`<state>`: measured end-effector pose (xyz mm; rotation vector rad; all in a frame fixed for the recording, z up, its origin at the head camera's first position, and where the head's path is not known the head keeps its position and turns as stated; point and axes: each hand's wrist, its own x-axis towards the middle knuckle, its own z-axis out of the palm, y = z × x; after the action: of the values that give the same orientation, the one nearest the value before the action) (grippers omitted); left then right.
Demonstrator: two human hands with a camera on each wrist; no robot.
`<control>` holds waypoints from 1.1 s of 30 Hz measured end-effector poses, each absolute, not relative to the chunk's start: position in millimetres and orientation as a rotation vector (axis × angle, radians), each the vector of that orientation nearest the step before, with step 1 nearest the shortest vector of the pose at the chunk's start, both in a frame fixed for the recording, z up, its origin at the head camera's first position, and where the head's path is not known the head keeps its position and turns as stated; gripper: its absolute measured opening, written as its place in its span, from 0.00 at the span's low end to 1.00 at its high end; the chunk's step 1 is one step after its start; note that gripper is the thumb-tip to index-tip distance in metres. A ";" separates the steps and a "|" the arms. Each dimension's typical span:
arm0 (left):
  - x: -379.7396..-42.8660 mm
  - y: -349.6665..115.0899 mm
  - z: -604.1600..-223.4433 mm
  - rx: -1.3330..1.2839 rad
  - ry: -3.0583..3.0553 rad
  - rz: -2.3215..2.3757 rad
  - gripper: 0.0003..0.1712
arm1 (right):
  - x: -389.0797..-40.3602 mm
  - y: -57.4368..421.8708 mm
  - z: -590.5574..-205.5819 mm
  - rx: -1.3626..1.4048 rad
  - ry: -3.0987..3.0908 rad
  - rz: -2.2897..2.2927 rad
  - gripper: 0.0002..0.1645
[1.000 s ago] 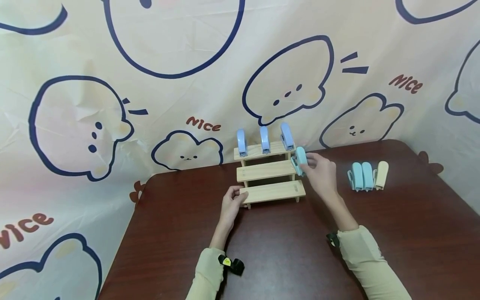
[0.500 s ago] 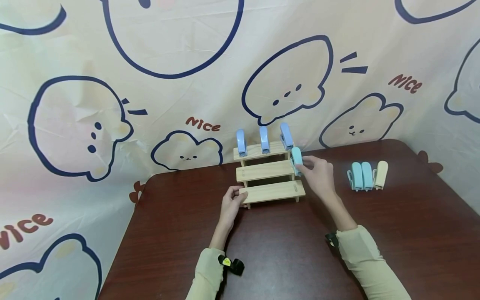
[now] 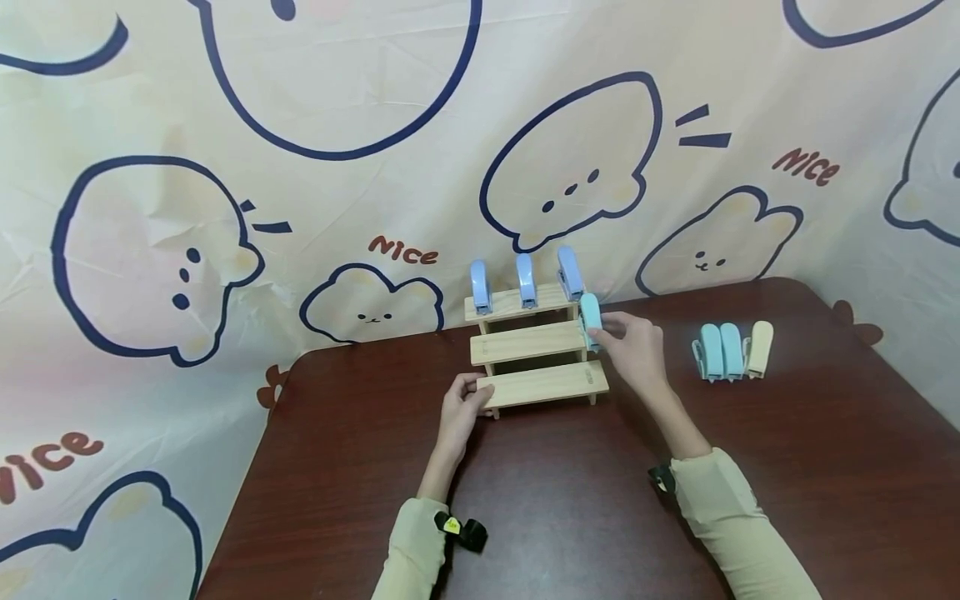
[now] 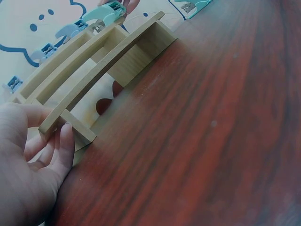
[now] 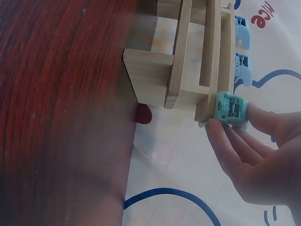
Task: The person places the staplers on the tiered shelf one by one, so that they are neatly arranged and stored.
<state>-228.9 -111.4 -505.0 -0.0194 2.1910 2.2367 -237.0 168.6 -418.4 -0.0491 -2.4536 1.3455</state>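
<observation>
A small three-step wooden stand (image 3: 542, 385) stands on the table. My left hand (image 3: 461, 410) grips the left end of its lowest step, thumb on top; in the left wrist view the fingers (image 4: 66, 146) curl around that end. With thumb and fingertips my right hand (image 3: 636, 346) pinches a teal clip (image 3: 591, 315) at the right end of the middle step (image 3: 528, 342). In the right wrist view the teal clip (image 5: 231, 109) shows its spring and sits right at the step's end. Three blue clips (image 3: 527, 282) are clamped upright along the top step.
To the right on the brown table (image 3: 570, 500) lie two teal clips (image 3: 722, 352) and a cream clip (image 3: 760, 348), side by side. Behind the stand hangs a cloth (image 3: 360, 200) with cartoon outlines. A black wrist camera (image 3: 471, 533) sits at the left sleeve.
My right hand has moved slightly left, bringing the teal clip from beside the stand onto the right end of the middle step. The left hand keeps its grip on the lowest step.
</observation>
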 end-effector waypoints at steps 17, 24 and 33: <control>-228.3 -112.5 -505.7 -0.003 2.192 2.244 0.17 | -238.3 184.4 -415.5 -0.037 -2.537 1.492 0.29; -228.8 -111.4 -504.0 -0.003 2.189 2.240 0.19 | -236.5 199.5 -410.0 -0.067 -2.586 1.502 0.33; -227.9 -112.3 -503.9 0.003 2.186 2.234 0.19 | -234.7 220.8 -407.1 -0.085 -2.594 1.532 0.32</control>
<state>-227.9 -112.3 -503.9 0.0032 2.1855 2.2339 -234.7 220.8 -407.1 -0.0846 -2.5937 1.5324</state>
